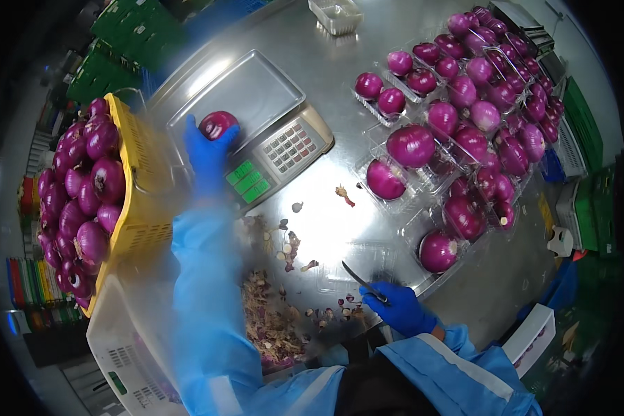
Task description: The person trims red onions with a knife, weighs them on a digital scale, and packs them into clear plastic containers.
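My left hand [208, 151], in a blue glove, has its thumb and fingers around a red onion [218, 124]. Hand and onion are over the metal pan [262, 86] of a digital weighing scale; whether the onion rests on the pan I cannot tell. The scale's keypad [289, 147] and lit green display [248, 181] face the table's middle. In my right hand [398, 307], also gloved, is a small knife [361, 281] with its blade pointing up and left. Near that hand, a transparent plastic tray [356, 265] lies on the steel table [312, 218].
Many red onions [470, 143] in transparent plastic trays cover the table's right side. At left, a yellow crate [135, 182] heaped with red onions stands above a white crate [119, 333]. Onion peelings [270, 312] pile near my body. An empty-looking tray [337, 15] sits at the back.
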`<action>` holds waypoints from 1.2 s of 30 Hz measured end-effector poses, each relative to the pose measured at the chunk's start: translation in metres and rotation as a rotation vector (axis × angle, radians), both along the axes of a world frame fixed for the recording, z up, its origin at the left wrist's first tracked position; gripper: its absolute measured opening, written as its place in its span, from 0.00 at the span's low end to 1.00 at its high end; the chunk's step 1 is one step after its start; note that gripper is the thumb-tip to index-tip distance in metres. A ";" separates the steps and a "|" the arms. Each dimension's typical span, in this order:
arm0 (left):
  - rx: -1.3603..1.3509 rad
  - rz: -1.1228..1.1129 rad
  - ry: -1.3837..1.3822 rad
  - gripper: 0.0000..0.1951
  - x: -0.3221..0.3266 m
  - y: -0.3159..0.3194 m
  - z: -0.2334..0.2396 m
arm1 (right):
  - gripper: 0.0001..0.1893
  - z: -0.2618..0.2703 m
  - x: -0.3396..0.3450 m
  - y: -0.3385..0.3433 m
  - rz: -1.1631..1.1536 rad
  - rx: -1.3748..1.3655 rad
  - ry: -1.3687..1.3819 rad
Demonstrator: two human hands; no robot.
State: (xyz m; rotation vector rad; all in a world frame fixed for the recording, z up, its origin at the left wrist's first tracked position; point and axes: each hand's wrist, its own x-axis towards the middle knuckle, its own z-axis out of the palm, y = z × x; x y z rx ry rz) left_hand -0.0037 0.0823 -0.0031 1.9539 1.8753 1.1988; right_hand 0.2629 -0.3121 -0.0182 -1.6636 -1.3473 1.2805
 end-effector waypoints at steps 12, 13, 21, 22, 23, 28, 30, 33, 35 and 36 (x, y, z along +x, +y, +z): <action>0.177 -0.083 -0.163 0.49 -0.007 -0.019 0.067 | 0.10 0.006 0.037 -0.014 -0.146 -0.076 -0.305; 0.167 -0.078 -0.117 0.49 -0.007 -0.020 0.069 | 0.11 0.008 0.038 -0.016 -0.169 -0.122 -0.328; 0.233 -0.062 0.075 0.50 0.001 0.000 0.056 | 0.17 -0.004 0.036 -0.027 -0.169 -0.229 -0.318; 0.213 -0.054 0.076 0.49 0.003 0.001 0.056 | 0.17 -0.004 0.037 -0.026 -0.166 -0.247 -0.313; 0.216 -0.051 0.074 0.49 0.003 0.002 0.056 | 0.17 -0.003 0.037 -0.024 -0.165 -0.243 -0.316; 0.193 -0.059 0.043 0.50 0.001 0.000 0.052 | 0.18 -0.010 0.039 -0.023 -0.125 -0.259 -0.327; 0.196 -0.061 0.063 0.50 -0.002 0.001 0.048 | 0.18 -0.014 0.039 -0.023 -0.116 -0.230 -0.347; 0.188 -0.060 0.085 0.51 -0.006 0.002 0.042 | 0.18 -0.020 0.038 -0.025 -0.112 -0.203 -0.359; 0.177 -0.056 0.080 0.51 -0.007 0.002 0.041 | 0.18 -0.019 0.039 -0.023 -0.115 -0.205 -0.358; 0.180 -0.058 0.067 0.51 -0.009 0.002 0.041 | 0.19 -0.016 0.038 -0.022 -0.112 -0.219 -0.353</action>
